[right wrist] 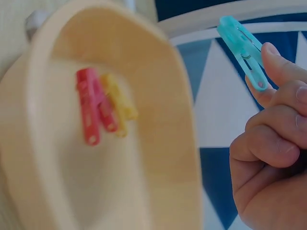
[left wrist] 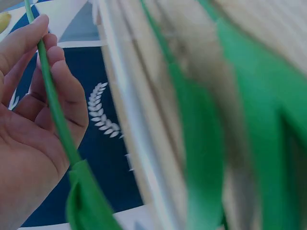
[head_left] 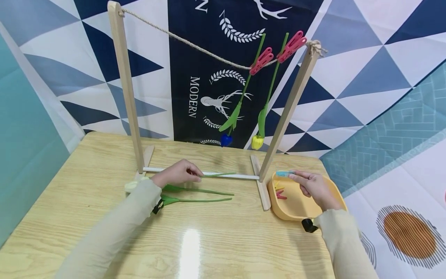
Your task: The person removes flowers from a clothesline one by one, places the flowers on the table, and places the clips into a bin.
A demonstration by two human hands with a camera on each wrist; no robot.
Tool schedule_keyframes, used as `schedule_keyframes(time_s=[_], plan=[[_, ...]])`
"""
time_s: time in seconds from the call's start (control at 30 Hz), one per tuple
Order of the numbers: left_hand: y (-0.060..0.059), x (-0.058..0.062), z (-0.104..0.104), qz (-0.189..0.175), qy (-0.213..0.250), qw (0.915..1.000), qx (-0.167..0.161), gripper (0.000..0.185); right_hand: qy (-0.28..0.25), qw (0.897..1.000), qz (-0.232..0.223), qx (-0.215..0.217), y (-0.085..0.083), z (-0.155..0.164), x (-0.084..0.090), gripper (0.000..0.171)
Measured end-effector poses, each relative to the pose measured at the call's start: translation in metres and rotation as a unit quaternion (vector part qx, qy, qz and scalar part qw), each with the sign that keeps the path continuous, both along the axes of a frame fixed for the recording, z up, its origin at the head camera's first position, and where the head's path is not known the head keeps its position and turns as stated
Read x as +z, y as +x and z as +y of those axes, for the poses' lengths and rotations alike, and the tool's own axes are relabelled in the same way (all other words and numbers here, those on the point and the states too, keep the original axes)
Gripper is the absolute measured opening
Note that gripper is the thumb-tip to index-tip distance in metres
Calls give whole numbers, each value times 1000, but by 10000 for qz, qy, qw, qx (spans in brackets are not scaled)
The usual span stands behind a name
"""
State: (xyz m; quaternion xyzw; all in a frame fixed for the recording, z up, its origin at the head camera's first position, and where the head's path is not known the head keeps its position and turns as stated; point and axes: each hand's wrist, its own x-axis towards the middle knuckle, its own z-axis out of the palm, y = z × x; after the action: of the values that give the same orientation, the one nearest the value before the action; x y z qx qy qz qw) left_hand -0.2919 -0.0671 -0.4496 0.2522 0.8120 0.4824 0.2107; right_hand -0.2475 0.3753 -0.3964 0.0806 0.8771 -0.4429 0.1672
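My left hand [head_left: 177, 173] grips the green stem of an artificial flower [head_left: 217, 174] just above the wooden table [head_left: 104, 217]; in the left wrist view the stem [left wrist: 53, 103] runs across my curled fingers [left wrist: 57, 76]. My right hand [head_left: 310, 185] pinches a light blue clothespin [head_left: 285, 174] over the yellow tray [head_left: 296, 211]; the right wrist view shows the clothespin [right wrist: 242, 48] held at my fingertips. A wooden rack with a rope [head_left: 195, 45] stands behind, with two flowers [head_left: 231, 116] hung upside down by pink clothespins [head_left: 261, 60].
Two more green-stemmed flowers [head_left: 195, 195] lie on the table beside my left arm. The tray [right wrist: 158, 143] holds a red clothespin [right wrist: 88, 112] and a yellow one [right wrist: 117, 103]. The rack's white base bar [head_left: 240, 176] runs between its feet. A patterned cloth hangs behind.
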Motion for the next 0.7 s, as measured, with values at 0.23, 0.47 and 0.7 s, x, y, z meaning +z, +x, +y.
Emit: schedule_keyframes(time_s=[0.23, 0.47, 0.7], plan=[[1, -24, 3, -192, 184, 9996, -4, 20, -38, 9998, -191, 37, 2, 10, -21, 65], [4, -37, 4, -155, 164, 9997, 78, 18, 32, 9988, -410, 263, 4, 17, -38, 60], [5, -46, 5, -73, -68, 9999, 121, 15, -20, 9966, -698, 429, 7, 21, -52, 55]])
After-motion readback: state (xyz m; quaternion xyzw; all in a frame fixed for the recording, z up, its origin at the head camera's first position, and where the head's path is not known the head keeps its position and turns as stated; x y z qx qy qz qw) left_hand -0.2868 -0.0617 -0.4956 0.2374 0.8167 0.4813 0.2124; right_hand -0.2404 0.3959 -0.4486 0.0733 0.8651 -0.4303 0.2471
